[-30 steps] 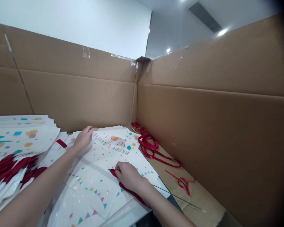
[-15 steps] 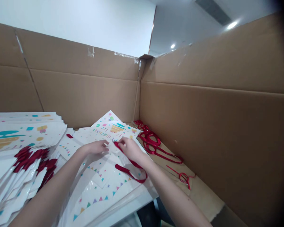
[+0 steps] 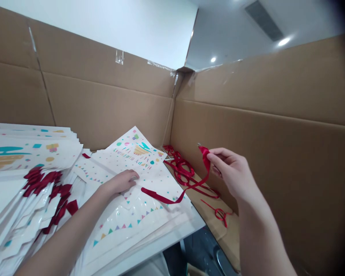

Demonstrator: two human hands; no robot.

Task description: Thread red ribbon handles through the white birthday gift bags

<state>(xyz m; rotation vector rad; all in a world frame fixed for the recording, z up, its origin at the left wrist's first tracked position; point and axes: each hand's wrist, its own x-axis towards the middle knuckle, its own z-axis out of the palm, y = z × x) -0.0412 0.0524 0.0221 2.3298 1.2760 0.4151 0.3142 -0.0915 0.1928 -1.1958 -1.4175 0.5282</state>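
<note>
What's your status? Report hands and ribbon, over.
Left hand flat on Happy Birthday printed sheet. Right hand raised, pinching red ribbon, its end trailing across the sheet. Loose ribbon coils alongside, not blocking.

A long, shiny red ribbon (image 3: 163,199) is pinched in the right hand (image 3: 231,172) and hangs down in a loose curve. Its far end lies on a white paper bag (image 3: 149,172). The bag lies flat under the left hand (image 3: 120,182), with "Happy Birthday", bright dots and little flags printed on it.
</note>
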